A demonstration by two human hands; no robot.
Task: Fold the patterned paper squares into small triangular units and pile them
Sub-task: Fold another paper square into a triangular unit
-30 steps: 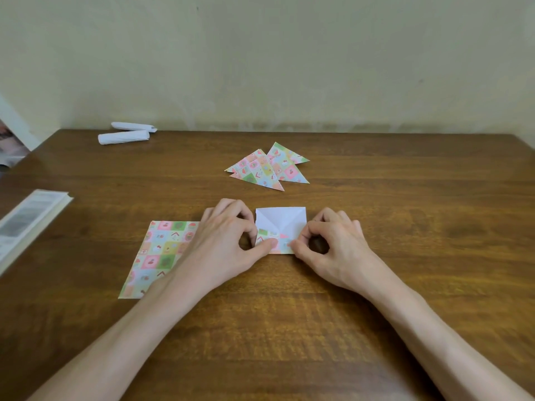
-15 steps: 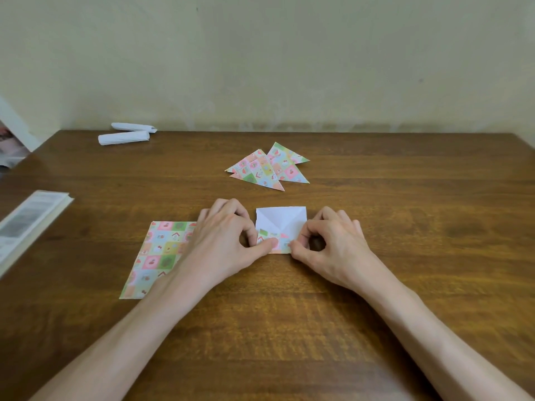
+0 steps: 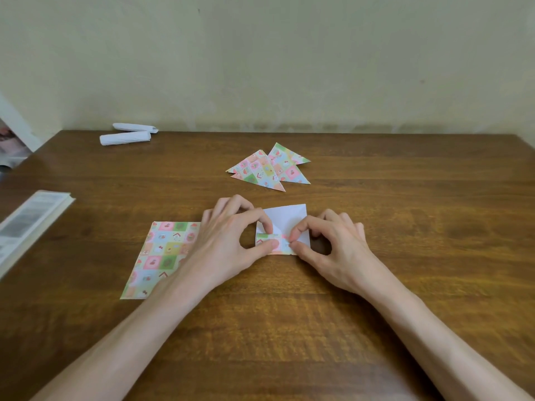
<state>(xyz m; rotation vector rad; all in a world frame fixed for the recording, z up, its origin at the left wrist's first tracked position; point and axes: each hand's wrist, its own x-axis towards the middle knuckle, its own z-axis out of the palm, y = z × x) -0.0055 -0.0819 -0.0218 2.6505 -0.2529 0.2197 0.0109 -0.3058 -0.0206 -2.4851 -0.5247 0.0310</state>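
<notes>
At the middle of the counter [image 3: 289,337], left hand [image 3: 228,241] and right hand [image 3: 333,250] both pinch the patterned near flap of the half-folded square [image 3: 289,219]. If one thumb drags, I'd expect a crooked crease, mismatching the pile [image 3: 269,169] toward the far edge.

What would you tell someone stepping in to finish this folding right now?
Left hand: fingers pinch the near edge of the paper.
Right hand: fingers pinch the same edge from the other side.
Paper: half-folded, white side up, on the table between the hands.
Done: triangles piled beyond it.
Left: finish this unit, then fold the flat sheet to its left and pile both.
</notes>
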